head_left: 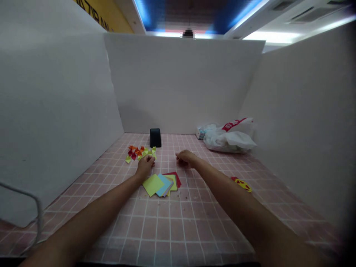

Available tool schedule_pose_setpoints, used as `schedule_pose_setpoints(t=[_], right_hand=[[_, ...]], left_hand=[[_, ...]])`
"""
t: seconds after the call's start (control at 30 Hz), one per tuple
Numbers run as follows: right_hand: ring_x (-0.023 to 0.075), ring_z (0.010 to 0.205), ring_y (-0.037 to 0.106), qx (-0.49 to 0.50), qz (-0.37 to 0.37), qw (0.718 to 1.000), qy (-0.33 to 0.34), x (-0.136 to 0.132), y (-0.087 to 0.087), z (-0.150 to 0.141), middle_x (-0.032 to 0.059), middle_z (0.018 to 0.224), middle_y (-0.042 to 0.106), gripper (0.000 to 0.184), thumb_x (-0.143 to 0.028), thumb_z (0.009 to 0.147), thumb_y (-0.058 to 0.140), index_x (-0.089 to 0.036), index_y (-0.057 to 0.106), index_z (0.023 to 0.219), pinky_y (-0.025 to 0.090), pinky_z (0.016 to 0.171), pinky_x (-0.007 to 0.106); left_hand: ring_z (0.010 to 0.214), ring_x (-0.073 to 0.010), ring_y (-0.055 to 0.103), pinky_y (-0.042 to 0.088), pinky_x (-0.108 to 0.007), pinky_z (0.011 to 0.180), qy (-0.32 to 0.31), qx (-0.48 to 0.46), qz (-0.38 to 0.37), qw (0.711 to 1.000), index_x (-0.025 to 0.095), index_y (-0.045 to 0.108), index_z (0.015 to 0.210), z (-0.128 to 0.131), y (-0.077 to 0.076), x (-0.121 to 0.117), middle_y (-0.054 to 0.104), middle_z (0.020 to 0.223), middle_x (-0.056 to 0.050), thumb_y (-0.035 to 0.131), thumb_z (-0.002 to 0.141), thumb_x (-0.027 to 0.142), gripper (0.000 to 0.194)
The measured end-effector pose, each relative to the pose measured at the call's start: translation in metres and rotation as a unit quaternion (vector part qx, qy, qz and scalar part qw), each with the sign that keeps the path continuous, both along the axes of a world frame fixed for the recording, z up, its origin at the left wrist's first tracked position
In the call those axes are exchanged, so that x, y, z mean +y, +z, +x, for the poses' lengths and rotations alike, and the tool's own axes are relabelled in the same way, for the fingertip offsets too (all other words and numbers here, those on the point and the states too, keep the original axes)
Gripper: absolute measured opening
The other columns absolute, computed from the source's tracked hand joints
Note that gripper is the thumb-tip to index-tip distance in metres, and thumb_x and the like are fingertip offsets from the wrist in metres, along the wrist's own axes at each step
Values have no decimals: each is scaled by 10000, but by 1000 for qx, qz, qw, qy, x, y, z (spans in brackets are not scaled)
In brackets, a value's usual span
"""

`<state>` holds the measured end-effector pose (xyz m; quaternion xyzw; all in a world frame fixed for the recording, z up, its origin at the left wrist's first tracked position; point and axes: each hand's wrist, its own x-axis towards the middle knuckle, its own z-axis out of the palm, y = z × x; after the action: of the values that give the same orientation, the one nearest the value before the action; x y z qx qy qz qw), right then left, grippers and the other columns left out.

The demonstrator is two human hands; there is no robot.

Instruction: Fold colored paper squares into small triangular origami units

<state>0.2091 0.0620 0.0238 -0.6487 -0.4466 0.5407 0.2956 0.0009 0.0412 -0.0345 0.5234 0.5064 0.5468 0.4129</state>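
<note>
My left hand (145,166) is closed with its fingers curled, beside a cluster of small folded yellow papers (146,152). Whatever it may hold is hidden. Orange folded papers (138,152) and a red folded paper (134,156) lie just beyond it to the left. Nearer to me, a fanned stack of square paper sheets (153,184) in yellow, blue, red and other colours rests on the table. To the right, my right hand (186,158) hangs low over the tiles, fingers bent and pressed together; their inner side is out of sight.
A black phone-like slab (155,138) stands near the back wall. At the back right are a white plastic bag (229,139) and a tissue pack (200,132). A yellow and red object (241,184) lies by my right forearm. White panels (183,85) enclose the pink tiled table (172,230).
</note>
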Motion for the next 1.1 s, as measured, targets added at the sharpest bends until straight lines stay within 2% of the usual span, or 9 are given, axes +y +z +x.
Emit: schedule_pose_setpoints(t=[0.13,0.17,0.23,0.3,0.43,0.6,0.77,0.9,1.1], right_hand=[[210,992,606,6,46,998,49,-4,2,-11,96,1183,583,319,-313,916,557,-151,555,1191,526,829,411],[193,886,628,16,74,996,54,-5,1,-15,114,1050,633,231,-263,899,578,-105,602,1066,526,779,365],[128,659,606,48,132,988,67,-7,-1,-23,54,769,644,94,-199,875,582,-114,603,838,504,666,275],[95,524,549,88,179,976,83,-7,-3,-29,-6,629,595,105,-198,855,579,-150,561,764,474,580,243],[97,535,554,169,240,949,111,0,-7,-33,-29,629,581,122,-260,768,634,-168,554,759,480,580,247],[100,546,564,237,249,929,136,13,-22,-25,-22,655,595,252,-377,687,698,-166,568,736,479,606,267],[107,544,566,279,215,926,134,16,-40,-22,-13,673,619,322,-464,702,691,-181,559,782,466,608,271],[104,546,543,331,190,917,114,12,-45,-23,-16,654,612,281,-404,705,727,-178,564,741,435,592,249],[105,548,541,335,185,913,138,7,-46,-24,-5,662,626,231,-375,759,693,-167,593,742,426,587,248]], left_hand=[[477,-85,470,379,-217,515,-33,0,-37,999,153,550,627,-4,7,5,524,521,44,706,623,354,254],[470,-84,479,393,-222,515,-41,-3,-46,998,151,558,644,-5,11,6,535,533,40,720,610,360,267],[467,-85,496,423,-234,518,-61,-10,-55,997,149,572,687,-5,22,7,559,573,31,737,599,374,292],[494,-83,520,457,-246,550,-84,-18,-47,995,146,590,729,-3,33,7,586,633,18,734,616,379,296],[597,-94,564,486,-245,626,-116,-30,-12,993,140,613,749,9,45,6,596,682,10,723,639,343,256],[630,-110,576,491,-258,643,-140,-44,15,989,142,636,782,24,39,9,613,711,3,680,687,326,211],[617,-121,574,471,-251,630,-158,-47,29,986,144,646,744,33,29,17,623,682,-3,640,722,275,133],[644,-129,580,469,-250,650,-138,-49,38,989,153,632,751,38,21,16,621,690,-3,601,761,254,106],[646,-144,585,469,-262,651,-121,-13,37,992,157,658,810,36,17,10,633,700,-11,579,773,246,124]])
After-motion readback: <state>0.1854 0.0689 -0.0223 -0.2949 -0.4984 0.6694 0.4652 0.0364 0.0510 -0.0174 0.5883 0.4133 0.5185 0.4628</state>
